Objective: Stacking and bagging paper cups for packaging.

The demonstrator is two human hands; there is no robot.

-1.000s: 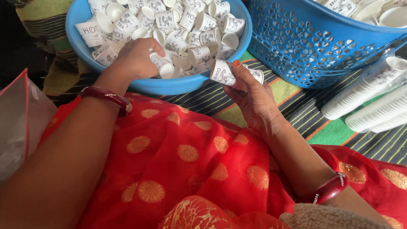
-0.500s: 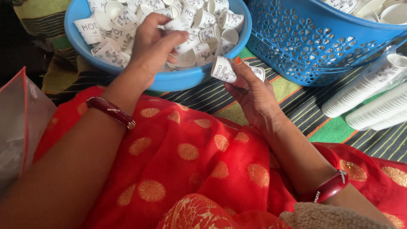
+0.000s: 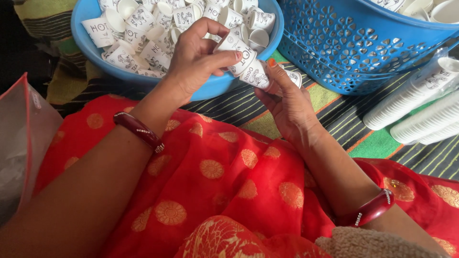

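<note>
Left hand (image 3: 196,59) grasping one white paper cup (image 3: 235,51), pressed into the stack of cups (image 3: 260,76) held by right hand (image 3: 289,107). Just above the rim of the blue tub (image 3: 95,50), over the red cloth (image 3: 215,167).

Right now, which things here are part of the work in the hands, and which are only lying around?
In the work:
left hand, holding a paper cup
right hand, holding stacked cups
blue tub of loose cups

Lying about:
blue basket
wrapped cup stacks
clear plastic bag
</note>
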